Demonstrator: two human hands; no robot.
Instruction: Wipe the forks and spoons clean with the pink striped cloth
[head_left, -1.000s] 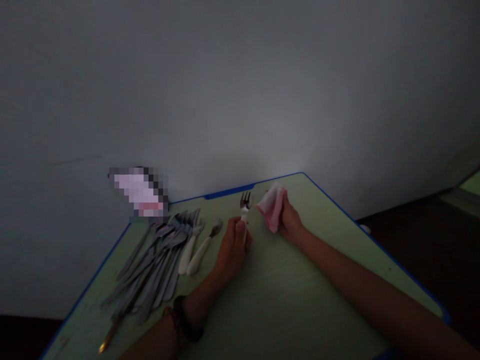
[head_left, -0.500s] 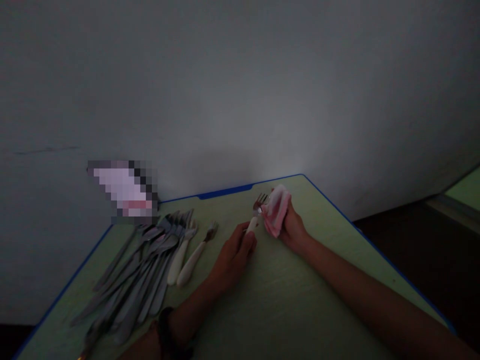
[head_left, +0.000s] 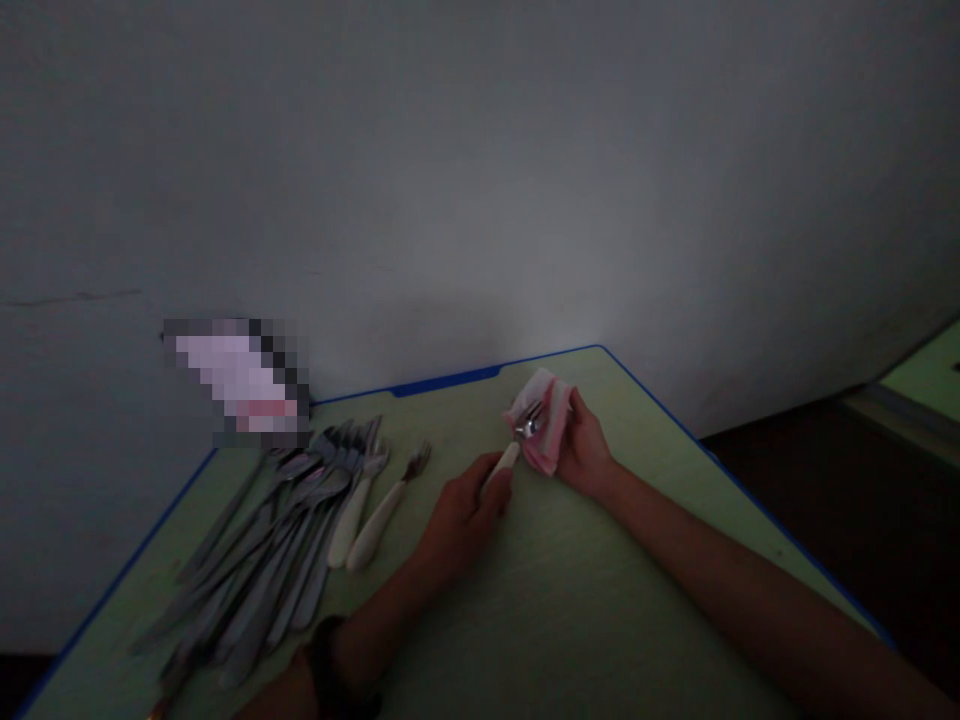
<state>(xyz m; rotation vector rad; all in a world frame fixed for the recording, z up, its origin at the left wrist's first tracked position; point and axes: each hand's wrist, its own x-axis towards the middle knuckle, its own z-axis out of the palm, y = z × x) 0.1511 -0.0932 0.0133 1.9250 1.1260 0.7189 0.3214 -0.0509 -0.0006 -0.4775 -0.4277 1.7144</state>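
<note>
My left hand [head_left: 469, 505] is closed round the white handle of a fork [head_left: 504, 466], its metal tines pointing up and away. In my right hand [head_left: 587, 445] is a pink and white cloth [head_left: 551, 435], spread behind the tines so that they lie against or just before it. Left of my left hand, a white-handled fork [head_left: 386, 510] lies on the table, with another white-handled piece [head_left: 349, 520] close beside it. Several metal spoons, forks and other cutlery [head_left: 270, 550] lie heaped further left.
The pale green table [head_left: 600, 620] has a blue edge and meets a grey wall [head_left: 480, 180] at the back. A blurred-out object [head_left: 244, 380] stands at the far left corner, behind the cutlery. Dark floor shows at the right.
The cloth has opened out and shifted left, so it now sits behind the fork's tines. The fork has moved slightly to meet it. The view has shifted a little.
</note>
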